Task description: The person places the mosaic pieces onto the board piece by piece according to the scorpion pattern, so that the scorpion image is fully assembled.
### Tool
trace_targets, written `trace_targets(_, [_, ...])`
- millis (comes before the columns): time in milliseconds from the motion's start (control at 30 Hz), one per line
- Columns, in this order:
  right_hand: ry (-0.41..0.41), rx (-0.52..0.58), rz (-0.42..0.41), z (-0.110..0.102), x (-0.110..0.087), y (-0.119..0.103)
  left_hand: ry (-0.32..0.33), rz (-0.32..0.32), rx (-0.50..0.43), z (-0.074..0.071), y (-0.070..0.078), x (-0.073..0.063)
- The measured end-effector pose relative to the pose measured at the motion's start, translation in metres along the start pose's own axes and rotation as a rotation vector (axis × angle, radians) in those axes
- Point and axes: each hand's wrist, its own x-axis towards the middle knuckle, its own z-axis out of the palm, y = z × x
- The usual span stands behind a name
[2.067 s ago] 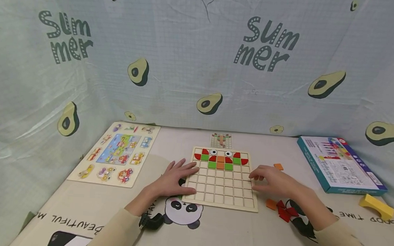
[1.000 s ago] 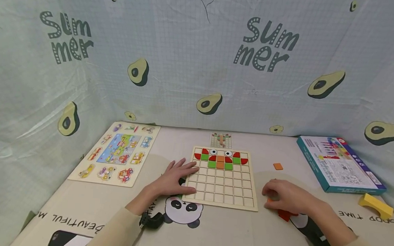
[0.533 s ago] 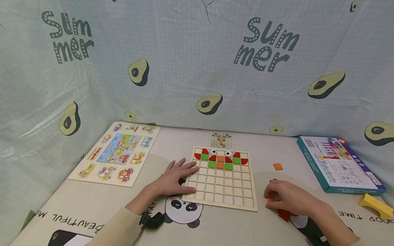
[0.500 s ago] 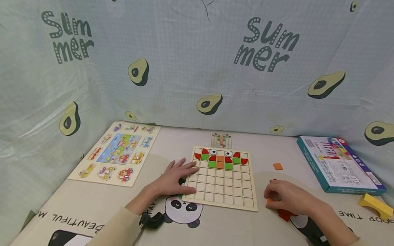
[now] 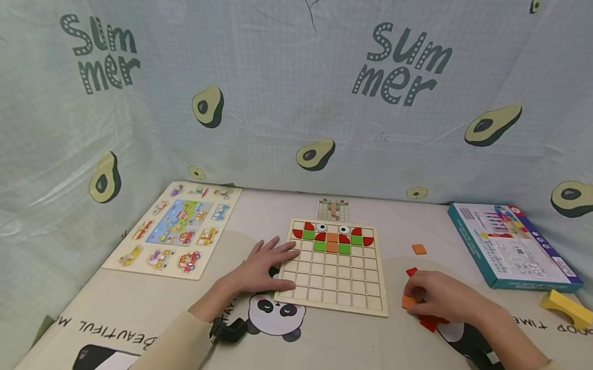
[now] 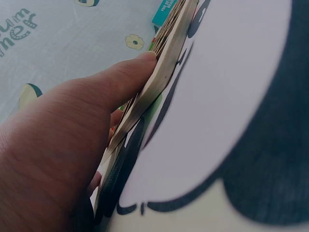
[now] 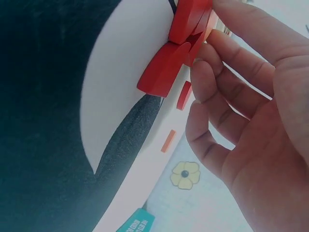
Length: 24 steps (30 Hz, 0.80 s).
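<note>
My left hand (image 5: 259, 267) rests with spread, fairly straight fingers on the left edge of a wooden grid board (image 5: 338, 278); in the left wrist view its thumb lies on the board's edge (image 6: 159, 82). Red, green and orange tiles and two eye pieces fill part of the board's upper rows. Right of the board, my right hand (image 5: 440, 295) curls over loose tiles, thumb and index finger on either side of an orange square tile (image 5: 409, 302). Red tiles (image 7: 164, 70) lie against it and under the hand, partly hidden.
A pattern card (image 5: 333, 210) lies behind the board. One orange tile (image 5: 419, 249) and one red tile (image 5: 411, 271) lie apart. A picture puzzle (image 5: 214, 202) is at left, a boxed set (image 5: 521, 255) and yellow arch block (image 5: 566, 309) at right, a phone (image 5: 102, 361) in front.
My right hand has moved from the board's right edge down and right to the loose tiles, then shifted slightly right, showing more of the orange tile. My left hand has stayed put.
</note>
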Motion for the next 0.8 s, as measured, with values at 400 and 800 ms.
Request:
trace_targets(400, [0.047, -0.095, -0.061, 0.002, 0.01, -0.005, -0.007, 0.0, 0.0, -0.001, 0.003, 0.0])
trace_targets(800, [0.086, -0.076, -0.074, -0.01, 0.033, -0.022, 0.0, 0.01, -0.003, -0.002, 0.002, -0.001])
